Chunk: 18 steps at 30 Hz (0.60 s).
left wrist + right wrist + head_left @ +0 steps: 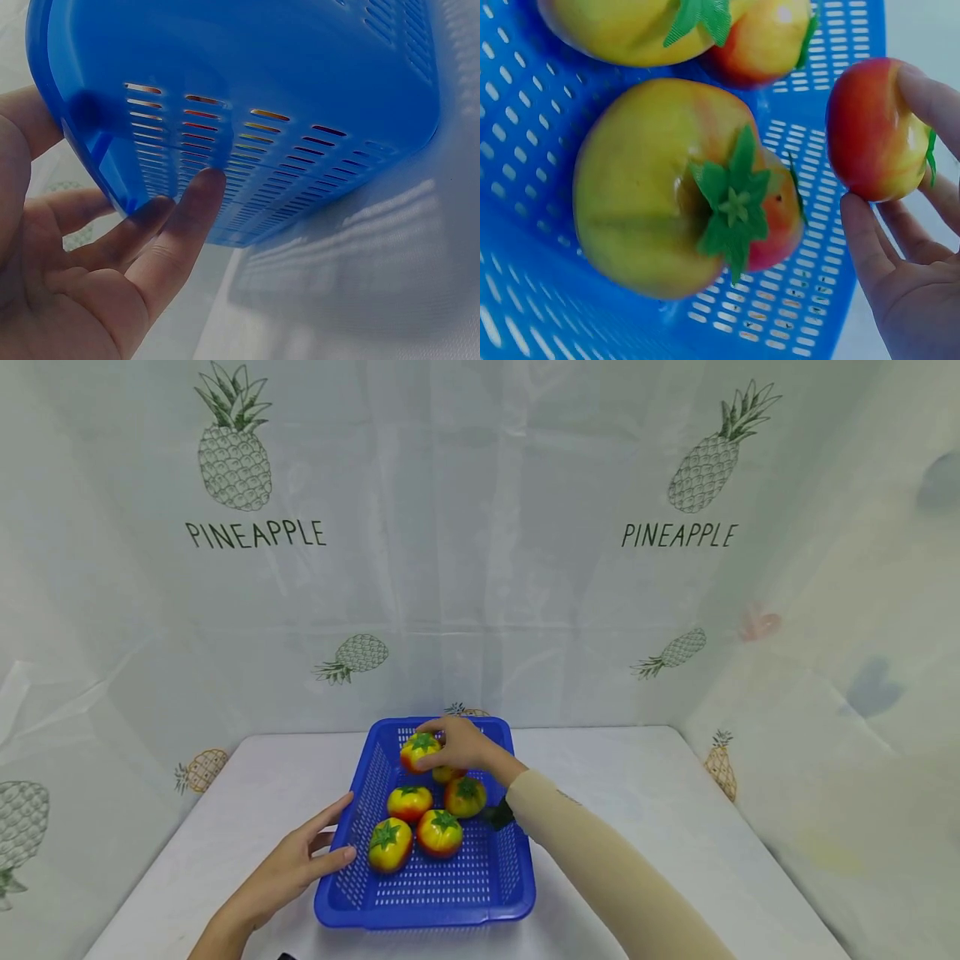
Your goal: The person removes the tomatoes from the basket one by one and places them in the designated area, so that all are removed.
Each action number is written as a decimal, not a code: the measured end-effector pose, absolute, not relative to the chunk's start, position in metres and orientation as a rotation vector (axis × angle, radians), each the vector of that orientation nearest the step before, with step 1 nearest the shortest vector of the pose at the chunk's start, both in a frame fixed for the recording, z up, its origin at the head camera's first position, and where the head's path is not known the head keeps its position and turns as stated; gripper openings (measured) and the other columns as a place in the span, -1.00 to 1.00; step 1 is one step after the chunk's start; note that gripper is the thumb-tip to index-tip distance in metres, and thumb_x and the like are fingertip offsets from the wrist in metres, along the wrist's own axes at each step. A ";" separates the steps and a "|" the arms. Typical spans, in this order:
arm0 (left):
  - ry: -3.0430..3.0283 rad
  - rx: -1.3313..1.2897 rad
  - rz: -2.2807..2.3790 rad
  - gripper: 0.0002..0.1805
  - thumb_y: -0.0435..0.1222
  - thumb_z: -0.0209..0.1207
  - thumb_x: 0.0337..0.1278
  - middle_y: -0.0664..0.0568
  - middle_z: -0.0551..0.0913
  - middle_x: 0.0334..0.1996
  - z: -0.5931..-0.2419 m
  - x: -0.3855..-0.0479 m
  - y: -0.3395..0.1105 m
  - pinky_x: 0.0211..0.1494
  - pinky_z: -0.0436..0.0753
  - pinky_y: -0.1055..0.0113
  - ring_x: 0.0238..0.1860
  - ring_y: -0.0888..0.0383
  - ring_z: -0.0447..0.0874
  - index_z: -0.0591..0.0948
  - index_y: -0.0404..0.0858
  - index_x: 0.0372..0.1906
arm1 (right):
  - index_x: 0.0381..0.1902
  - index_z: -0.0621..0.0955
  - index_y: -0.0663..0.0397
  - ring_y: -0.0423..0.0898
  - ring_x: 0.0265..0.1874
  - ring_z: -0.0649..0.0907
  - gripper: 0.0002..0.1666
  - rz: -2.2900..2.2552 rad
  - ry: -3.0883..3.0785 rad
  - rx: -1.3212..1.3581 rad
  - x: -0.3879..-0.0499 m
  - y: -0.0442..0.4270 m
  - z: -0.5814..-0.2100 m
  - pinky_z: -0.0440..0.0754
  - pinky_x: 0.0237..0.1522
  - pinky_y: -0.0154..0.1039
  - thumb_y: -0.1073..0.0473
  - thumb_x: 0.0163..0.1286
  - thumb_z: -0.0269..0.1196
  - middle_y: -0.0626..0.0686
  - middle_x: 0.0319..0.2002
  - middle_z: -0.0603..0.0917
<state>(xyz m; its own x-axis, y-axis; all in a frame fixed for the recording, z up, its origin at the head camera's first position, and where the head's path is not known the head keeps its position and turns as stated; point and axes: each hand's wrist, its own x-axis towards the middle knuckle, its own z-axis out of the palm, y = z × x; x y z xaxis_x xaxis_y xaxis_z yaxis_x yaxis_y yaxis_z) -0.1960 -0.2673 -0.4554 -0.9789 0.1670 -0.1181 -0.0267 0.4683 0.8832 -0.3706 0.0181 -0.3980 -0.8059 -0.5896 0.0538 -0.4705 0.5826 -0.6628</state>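
My right hand (467, 743) holds a red-and-yellow toy tomato (420, 752) with a green star-shaped top, over the far part of a blue plastic basket (472, 893). The right wrist view shows the thumb and fingers round the held tomato (874, 131). Several similar tomatoes lie in the basket, among them one (391, 845) near the left wall and one (440, 833) beside it. My left hand (288, 864) grips the basket's left rim. In the left wrist view its fingers (180, 240) lie against the perforated outer wall (300, 75), the thumb partly hidden behind the rim.
The basket stands on a white table (615, 827). Behind it hangs a pale sheet (480, 577) printed with pineapples, and it continues along both sides. A dark object (498, 815) shows at the basket's right wall, partly behind the right forearm. A small black item (287, 957) sits at the bottom edge.
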 end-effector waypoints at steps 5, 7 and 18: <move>2.535 0.120 1.523 -0.03 0.02 0.33 0.37 -0.38 0.19 0.62 -0.456 -0.195 -0.267 0.29 0.66 -0.26 0.50 -0.47 0.35 0.13 -0.05 0.73 | 0.43 0.61 -0.06 -0.05 0.10 0.70 -0.25 -1.034 2.631 -0.947 -0.370 0.026 -0.392 0.76 0.12 -0.18 -0.12 0.35 0.52 0.03 0.22 0.69; 2.535 0.116 1.524 -0.03 0.02 0.34 0.37 -0.38 0.19 0.62 -0.457 -0.194 -0.268 0.28 0.66 -0.25 0.49 -0.46 0.37 0.13 -0.05 0.73 | 0.43 0.61 -0.06 -0.05 0.11 0.69 -0.25 -1.035 2.632 -0.959 -0.369 0.029 -0.390 0.75 0.13 -0.18 -0.12 0.35 0.52 0.02 0.20 0.70; 2.535 0.135 1.516 -0.04 0.03 0.32 0.38 -0.38 0.18 0.63 -0.456 -0.196 -0.267 0.29 0.65 -0.26 0.49 -0.45 0.36 0.13 -0.04 0.73 | 0.45 0.59 -0.10 -0.01 0.15 0.70 -0.22 -1.058 2.645 -0.955 -0.358 0.061 -0.375 0.77 0.12 -0.17 -0.15 0.34 0.52 0.00 0.22 0.69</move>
<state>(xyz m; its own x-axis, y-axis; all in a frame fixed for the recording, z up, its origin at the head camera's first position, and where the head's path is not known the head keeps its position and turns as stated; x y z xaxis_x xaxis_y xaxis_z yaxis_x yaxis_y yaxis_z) -0.1958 -0.2672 -0.4555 -0.9787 0.1723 -0.1114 -0.0166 0.4747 0.8800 -0.3580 0.0611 -0.3750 -0.7895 -0.6052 0.1018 -0.5085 0.5522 -0.6606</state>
